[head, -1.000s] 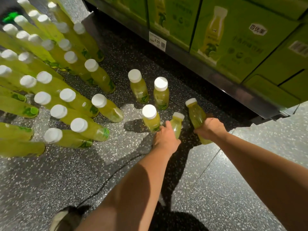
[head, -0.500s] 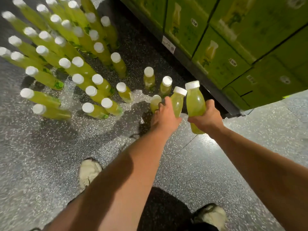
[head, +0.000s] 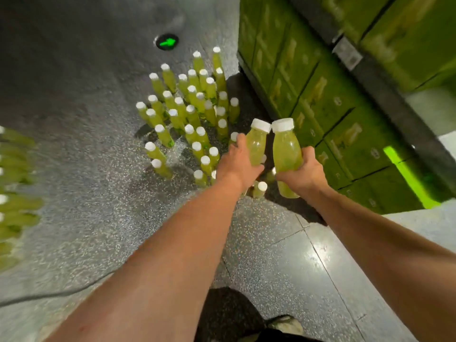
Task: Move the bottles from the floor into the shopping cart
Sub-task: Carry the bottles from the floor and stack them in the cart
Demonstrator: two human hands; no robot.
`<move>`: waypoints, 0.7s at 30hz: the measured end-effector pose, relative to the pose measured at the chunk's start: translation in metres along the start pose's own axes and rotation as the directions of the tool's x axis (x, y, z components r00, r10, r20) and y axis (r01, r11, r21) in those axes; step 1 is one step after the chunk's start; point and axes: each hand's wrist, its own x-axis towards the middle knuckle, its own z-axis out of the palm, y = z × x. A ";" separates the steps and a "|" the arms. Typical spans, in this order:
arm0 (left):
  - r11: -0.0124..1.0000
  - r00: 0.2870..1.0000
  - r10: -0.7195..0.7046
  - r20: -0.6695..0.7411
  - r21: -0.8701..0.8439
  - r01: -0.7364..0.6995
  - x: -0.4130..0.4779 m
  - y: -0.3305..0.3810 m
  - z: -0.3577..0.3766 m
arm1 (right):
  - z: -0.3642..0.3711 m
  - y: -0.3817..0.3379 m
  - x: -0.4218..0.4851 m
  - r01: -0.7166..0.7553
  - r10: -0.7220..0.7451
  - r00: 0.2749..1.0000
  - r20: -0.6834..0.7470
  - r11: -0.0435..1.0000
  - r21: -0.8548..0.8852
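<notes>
Above floor (head: 86, 169): left hand (head: 238, 166), right hand (head: 302, 172) each grip green-juice bottle.

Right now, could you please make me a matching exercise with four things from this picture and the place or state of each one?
Things:
1 left hand
2 green arrow
3 green cartons
4 bottle cluster

Places or states:
A stacked at the right
B lit, on the far floor
C standing on the floor
D gripping a bottle held off the floor

Pairs: 1-D, 2-B, 3-A, 4-C.
</notes>
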 end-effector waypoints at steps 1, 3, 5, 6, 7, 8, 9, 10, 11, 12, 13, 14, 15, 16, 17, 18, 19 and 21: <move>1.000 0.999 -0.009 -0.034 -0.005 0.009 -0.010 0.007 -0.027 | -0.011 -0.024 -0.011 0.034 -0.034 0.999 0.005 0.999 0.010; 0.999 0.993 -0.027 -0.115 -0.039 0.023 -0.031 0.021 -0.079 | -0.032 -0.074 -0.036 0.103 -0.103 0.994 0.019 0.995 0.018; 0.997 0.983 -0.047 -0.179 -0.065 0.036 -0.049 0.030 -0.132 | -0.049 -0.126 -0.062 0.186 -0.186 0.982 0.036 0.983 0.011; 0.997 0.977 -0.054 -0.208 -0.069 0.041 -0.057 0.032 -0.157 | -0.056 -0.152 -0.074 0.231 -0.231 0.972 0.045 0.973 0.011; 0.996 0.970 -0.059 -0.235 -0.073 0.043 -0.064 0.034 -0.183 | -0.062 -0.177 -0.085 0.271 -0.271 0.961 0.056 0.963 0.011; 0.997 0.964 -0.056 -0.261 -0.072 0.038 -0.070 0.034 -0.208 | -0.066 -0.203 -0.096 0.301 -0.301 0.952 0.063 0.954 0.011; 0.997 0.957 -0.047 -0.287 -0.066 0.030 -0.074 0.032 -0.233 | -0.069 -0.228 -0.105 0.327 -0.327 0.943 0.066 0.945 0.016; 0.998 0.950 -0.041 -0.309 -0.057 0.025 -0.078 0.030 -0.258 | -0.068 -0.253 -0.114 0.349 -0.350 0.934 0.065 0.937 0.027; 0.999 0.943 -0.036 -0.332 -0.044 0.023 -0.082 0.025 -0.283 | -0.066 -0.279 -0.121 0.371 -0.373 0.926 0.060 0.928 0.043; 0.999 0.935 -0.032 -0.354 -0.034 0.022 -0.084 0.020 -0.307 | -0.062 -0.304 -0.128 0.389 -0.392 0.919 0.051 0.919 0.064; 0.999 0.927 -0.030 -0.374 -0.030 0.020 -0.087 0.014 -0.331 | -0.057 -0.328 -0.135 0.401 -0.405 0.914 0.039 0.912 0.086; 0.999 0.917 -0.030 -0.397 -0.036 0.017 -0.090 0.004 -0.358 | -0.048 -0.354 -0.143 0.413 -0.417 0.908 0.028 0.905 0.105; 0.999 0.908 -0.028 -0.418 -0.047 0.009 -0.094 -0.004 -0.381 | -0.040 -0.374 -0.150 0.423 -0.429 0.903 0.029 0.899 0.116; 0.998 0.900 -0.032 -0.435 -0.061 0.006 -0.097 -0.012 -0.402 | -0.032 -0.394 -0.155 0.441 -0.447 0.894 0.032 0.890 0.119; 0.997 0.891 -0.038 -0.452 -0.072 0.006 -0.100 -0.023 -0.425 | -0.022 -0.415 -0.161 0.467 -0.474 0.880 0.042 0.877 0.114; 0.996 0.886 -0.050 -0.462 -0.085 0.012 -0.102 -0.035 -0.448 | -0.011 -0.435 -0.166 0.493 -0.501 0.864 0.058 0.863 0.110; 0.995 0.880 -0.063 -0.471 -0.101 0.018 -0.104 -0.046 -0.466 | -0.003 -0.452 -0.171 0.512 -0.520 0.851 0.074 0.852 0.109; 0.990 0.866 -0.096 -0.491 -0.139 0.031 -0.104 -0.070 -0.507 | 0.014 -0.492 -0.177 0.543 -0.555 0.826 0.104 0.831 0.120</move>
